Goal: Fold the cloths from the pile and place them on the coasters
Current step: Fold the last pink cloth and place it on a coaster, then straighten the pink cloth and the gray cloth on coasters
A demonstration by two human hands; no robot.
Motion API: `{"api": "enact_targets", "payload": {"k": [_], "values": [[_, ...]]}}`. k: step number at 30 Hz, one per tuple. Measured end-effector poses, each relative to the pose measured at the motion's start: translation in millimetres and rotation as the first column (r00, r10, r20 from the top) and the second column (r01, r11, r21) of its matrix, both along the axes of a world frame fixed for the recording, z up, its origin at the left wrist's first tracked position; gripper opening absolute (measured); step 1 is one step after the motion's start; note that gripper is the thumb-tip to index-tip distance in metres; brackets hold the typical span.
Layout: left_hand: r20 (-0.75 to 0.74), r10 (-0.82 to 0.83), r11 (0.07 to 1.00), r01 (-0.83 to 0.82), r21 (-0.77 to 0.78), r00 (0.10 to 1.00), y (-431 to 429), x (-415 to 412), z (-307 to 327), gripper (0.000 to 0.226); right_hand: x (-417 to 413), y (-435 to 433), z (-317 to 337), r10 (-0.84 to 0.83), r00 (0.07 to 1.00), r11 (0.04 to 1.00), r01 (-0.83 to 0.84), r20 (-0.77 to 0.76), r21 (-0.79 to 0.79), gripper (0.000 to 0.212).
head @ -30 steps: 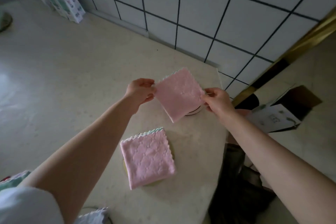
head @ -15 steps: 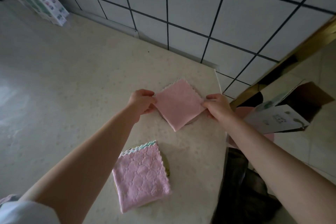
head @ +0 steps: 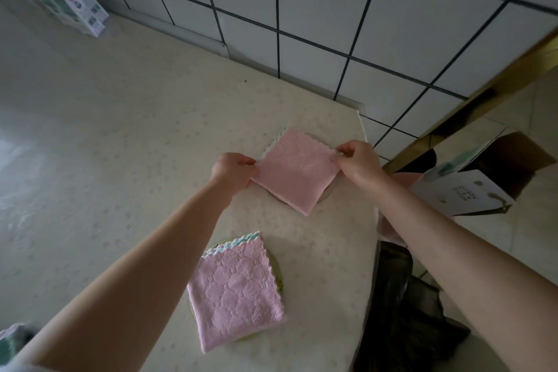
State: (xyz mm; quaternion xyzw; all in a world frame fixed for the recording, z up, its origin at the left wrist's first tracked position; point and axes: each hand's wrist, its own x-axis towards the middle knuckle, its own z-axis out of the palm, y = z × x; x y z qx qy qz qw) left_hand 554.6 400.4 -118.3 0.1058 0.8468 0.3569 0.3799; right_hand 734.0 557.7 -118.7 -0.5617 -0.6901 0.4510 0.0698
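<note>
Folded pink cloth held by two opposite corners over the far coaster.

Fingers point(head: 246, 164) of the left hand point(head: 232, 172) and right hand point(head: 357, 160) pinch opposite corners, probably to keep the folded pink cloth point(head: 297, 170) flat and centred on the far coaster point(head: 325, 196), whose rim shows beneath. The cloth is square, with scalloped edges. A second folded cloth point(head: 234, 290) covers the near coaster point(head: 279, 276) on the counter point(head: 120, 130).

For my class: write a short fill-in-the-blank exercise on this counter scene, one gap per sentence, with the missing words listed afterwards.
1. The left hand and right hand hold a folded cloth coloured ____.
2. That cloth lies over the far coaster, held at ____ opposite corners.
3. The near folded cloth rests on the near coaster and is touched by ____ hand.
4. The wall behind the counter is covered in ____.

Missing words: pink; two; neither; tiles
</note>
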Motion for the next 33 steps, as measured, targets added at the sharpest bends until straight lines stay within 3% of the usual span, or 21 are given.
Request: {"api": "enact_targets", "payload": {"k": [12, 16, 20, 27, 33], "values": [[-0.185, -0.121, 0.992, 0.110, -0.069, 0.975, -23.4, 25.2, 0.0, 0.007, -12.8, 15.8, -0.3, -0.006, 0.991, 0.997, -0.005, 0.136, 0.078, 0.017], [-0.272, -0.153, 0.988, 0.139, -0.069, 0.950, -47.0, 23.9, 6.0, 0.014, -3.9, -4.0, 9.1, -0.046, 0.992, 0.989, 0.029, 0.118, 0.142, 0.034], [-0.319, -0.215, 0.976, 0.198, -0.086, 0.923, -91.2, 20.1, 12.9, 0.014, 10.0, -47.3, 22.5, -0.024, 0.996, 0.972, 0.003, 0.086, 0.235, 0.030], [-0.273, -0.389, 0.919, 0.351, -0.180, 0.880, -158.4, 22.1, 13.0, 0.018, 30.4, -145.5, 26.3, 0.038, 0.996, 0.996, -0.044, 0.075, 0.075, 0.020], [-0.259, -0.433, 0.902, 0.413, -0.128, 0.864, -191.0, 23.0, 11.8, 0.021, 49.2, -235.5, 15.1, -0.008, 0.988, 1.000, 0.006, 0.157, 0.012, 0.027]]}}
